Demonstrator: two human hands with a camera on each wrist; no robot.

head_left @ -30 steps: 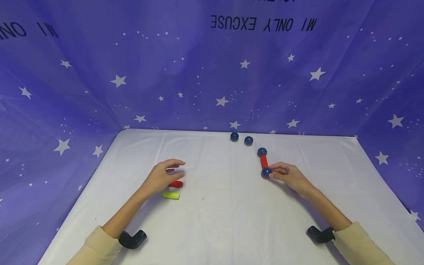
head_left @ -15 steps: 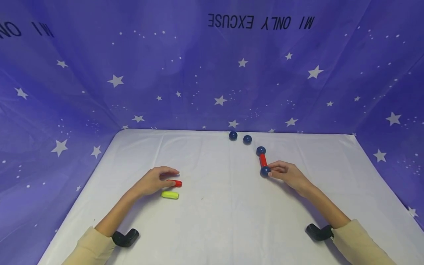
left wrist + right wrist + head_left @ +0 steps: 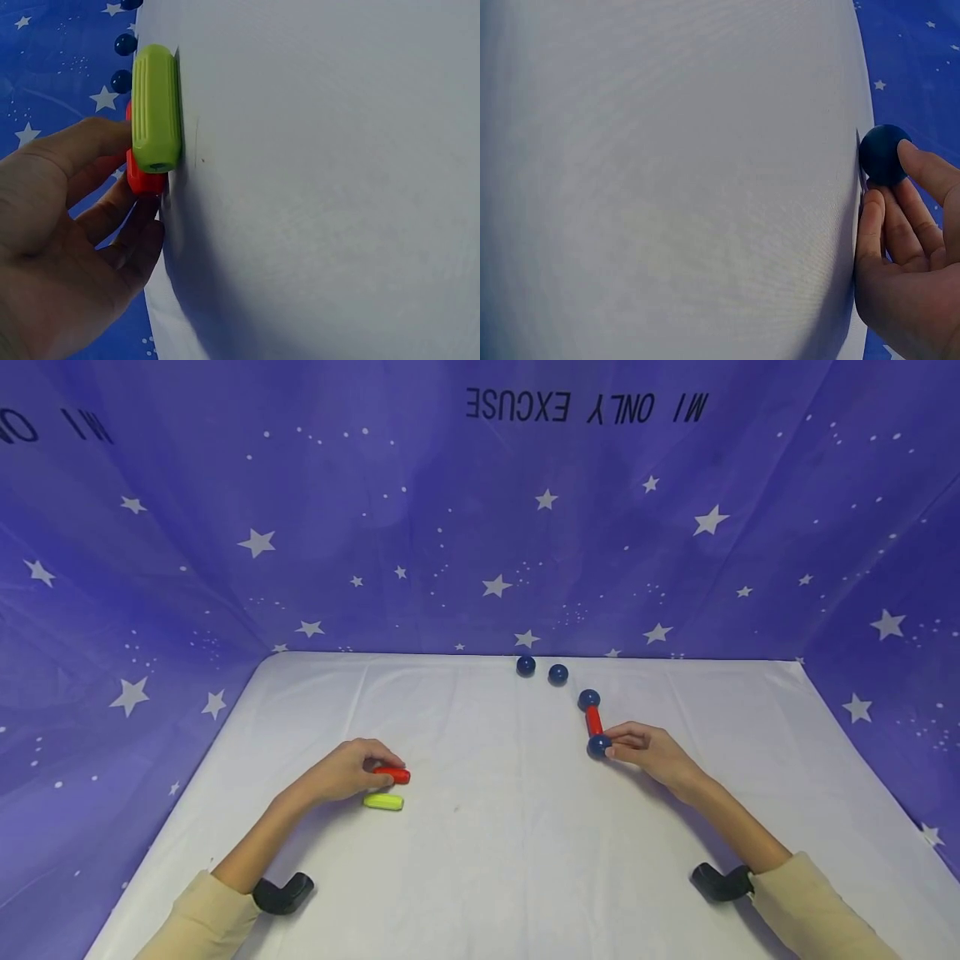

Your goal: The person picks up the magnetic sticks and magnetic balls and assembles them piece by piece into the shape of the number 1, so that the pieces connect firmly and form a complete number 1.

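Note:
My left hand (image 3: 347,772) pinches a short red rod (image 3: 399,775) lying on the white table, thumb on its near side and fingers on the far side. Just nearer to me lies a yellow-green rod (image 3: 383,802), ribbed along its length in the left wrist view and partly covering the red one there. On the right, my right hand (image 3: 658,762) holds a dark blue ball (image 3: 882,155) between thumb and fingers. That ball sits at the near end of another red rod (image 3: 594,721), whose far end meets a second blue ball (image 3: 588,699).
Two loose blue balls (image 3: 526,666) (image 3: 558,674) rest near the back edge of the white-covered table (image 3: 480,860). A purple star-patterned cloth (image 3: 420,527) rises behind and along both sides. Each wrist carries a black camera mount (image 3: 283,893).
My left hand has lowered onto the red rod and its thumb and fingers have closed about it. The right hand keeps its hold on the ball; the whole view has shifted slightly.

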